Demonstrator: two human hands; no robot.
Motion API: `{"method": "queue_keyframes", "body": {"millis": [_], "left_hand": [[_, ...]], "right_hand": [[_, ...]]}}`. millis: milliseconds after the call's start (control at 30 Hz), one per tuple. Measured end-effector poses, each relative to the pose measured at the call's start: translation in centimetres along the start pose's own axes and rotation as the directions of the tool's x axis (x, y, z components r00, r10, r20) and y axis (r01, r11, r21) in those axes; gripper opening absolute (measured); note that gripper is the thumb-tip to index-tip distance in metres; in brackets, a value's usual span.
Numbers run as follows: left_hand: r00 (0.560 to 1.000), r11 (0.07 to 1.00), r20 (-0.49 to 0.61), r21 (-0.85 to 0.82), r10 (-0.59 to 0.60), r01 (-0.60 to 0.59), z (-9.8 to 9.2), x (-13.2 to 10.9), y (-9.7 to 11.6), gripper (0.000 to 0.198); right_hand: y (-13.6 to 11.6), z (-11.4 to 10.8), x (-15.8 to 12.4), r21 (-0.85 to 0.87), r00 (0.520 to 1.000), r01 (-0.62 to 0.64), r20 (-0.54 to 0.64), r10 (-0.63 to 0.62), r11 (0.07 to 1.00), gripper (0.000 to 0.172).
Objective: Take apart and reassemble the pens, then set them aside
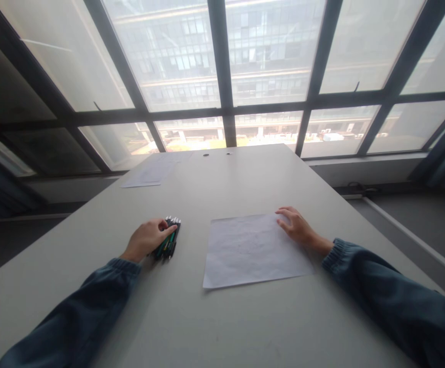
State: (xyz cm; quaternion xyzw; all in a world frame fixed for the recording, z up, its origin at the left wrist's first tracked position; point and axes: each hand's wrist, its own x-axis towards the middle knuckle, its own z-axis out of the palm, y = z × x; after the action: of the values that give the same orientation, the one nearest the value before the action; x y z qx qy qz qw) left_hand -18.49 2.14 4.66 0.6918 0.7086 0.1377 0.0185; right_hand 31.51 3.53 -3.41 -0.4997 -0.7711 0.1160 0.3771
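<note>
My left hand lies over a bundle of dark pens on the grey table, fingers curled around them. A white sheet of paper lies flat in front of me, slightly right of centre. Resting on the sheet's far right corner is my right hand, its fingers spread and flat. Both arms wear blue sleeves.
Another sheet of paper lies at the table's far left corner. Two small dark holes mark the far edge. Beyond the table stands a large window with dark frames. The table's right edge drops to the floor.
</note>
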Motion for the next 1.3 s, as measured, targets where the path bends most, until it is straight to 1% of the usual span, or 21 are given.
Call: {"method": "queue_keyframes", "body": {"millis": [133,200,267,333,367,433,467,500,567,667,733,800,833,900,967,1067,1200,1300], "left_hand": [[0.999,0.999,0.023,-0.001,-0.049,0.049,-0.2,0.4,-0.1,0.042],[0.998,0.998,0.018,-0.009,-0.065,0.065,-0.8,0.5,0.1,0.04],[0.997,0.996,-0.004,-0.045,-0.078,0.078,-1.9,0.5,0.6,0.038],[0.995,0.991,-0.062,-0.117,-0.078,0.07,-3.3,0.2,1.9,0.038],[0.992,0.984,-0.096,-0.164,-0.079,0.063,-3.9,-0.1,2.8,0.038],[0.989,0.948,-0.139,-0.318,-0.042,-0.005,-4.6,-1.1,5.4,0.038],[0.99,0.911,-0.137,-0.41,-0.02,-0.038,-4.7,-1.7,6.9,0.036],[0.993,0.866,-0.121,-0.497,-0.009,-0.053,-4.4,-2.3,8.6,0.035],[0.999,0.75,-0.033,-0.66,0.041,-0.053,-3.2,-3.5,12.0,0.033],[0.986,0.507,0.056,-0.861,0.158,-0.033,-0.1,-4.5,16.1,0.031],[0.985,0.34,0.058,-0.94,0.164,-0.001,2.1,-4.7,17.8,0.029],[0.986,0.216,0.065,-0.976,0.152,0.031,3.8,-4.6,18.6,0.029],[0.985,0.178,0.07,-0.983,0.159,0.041,4.5,-4.5,18.8,0.031],[0.98,0.136,0.079,-0.989,0.182,0.055,5.4,-4.5,18.9,0.035],[0.972,0.107,0.086,-0.992,0.218,0.064,5.9,-4.6,18.8,0.037],[0.96,0.087,0.084,-0.994,0.265,0.063,6.3,-4.7,18.7,0.038],[0.958,0.136,0.04,-0.991,0.283,0.001,6.9,-4.5,18.8,0.039],[0.967,0.182,-0.009,-0.982,0.256,-0.058,7.3,-4.1,18.7,0.041]], "right_hand": [[-0.5,-0.2,0.0,-0.001,1.0,-0.011,-0.003,0.011,1.0,0.031],[-0.7,-0.3,0.0,-0.001,1.0,-0.013,-0.005,0.013,1.0,0.03],[-0.8,-0.3,0.0,0.0,1.0,-0.01,-0.01,0.01,1.0,0.03],[-0.8,-0.3,0.1,-0.001,1.0,-0.005,-0.016,0.005,1.0,0.029],[-0.8,-0.3,0.1,-0.001,1.0,-0.003,-0.02,0.002,1.0,0.028],[-0.8,-0.3,0.2,-0.004,1.0,0.001,-0.027,-0.001,1.0,0.026],[-0.8,-0.3,0.3,-0.006,0.999,0.004,-0.035,-0.004,1.0,0.025],[-0.9,-0.3,0.3,-0.007,0.999,0.009,-0.048,-0.009,1.0,0.024],[-1.5,-0.4,0.4,-0.005,0.995,0.037,-0.089,-0.037,0.999,0.022],[-3.2,-0.9,0.3,0.035,0.982,0.115,-0.157,-0.108,0.993,0.022],[-4.6,-1.2,0.0,0.108,0.978,0.151,-0.163,-0.133,0.983,0.026],[-5.9,-1.2,-0.4,0.205,0.987,0.143,-0.095,-0.126,0.968,0.031],[-6.5,-1.2,-0.7,0.252,0.993,0.12,-0.048,-0.112,0.96,0.033],[-7.2,-0.8,-1.1,0.313,0.999,0.051,-0.014,-0.049,0.949,0.035],[-7.5,-0.3,-1.4,0.382,1.0,-0.013,0.018,0.006,0.924,0.037],[-7.4,0.2,-1.6,0.496,0.998,-0.064,0.008,0.069,0.866,0.035],[-7.0,0.4,-1.7,0.616,0.994,-0.083,-0.008,0.111,0.784,0.03],[-6.6,0.3,-1.9,0.622,0.991,-0.065,-0.049,0.121,0.781,0.026]]}}
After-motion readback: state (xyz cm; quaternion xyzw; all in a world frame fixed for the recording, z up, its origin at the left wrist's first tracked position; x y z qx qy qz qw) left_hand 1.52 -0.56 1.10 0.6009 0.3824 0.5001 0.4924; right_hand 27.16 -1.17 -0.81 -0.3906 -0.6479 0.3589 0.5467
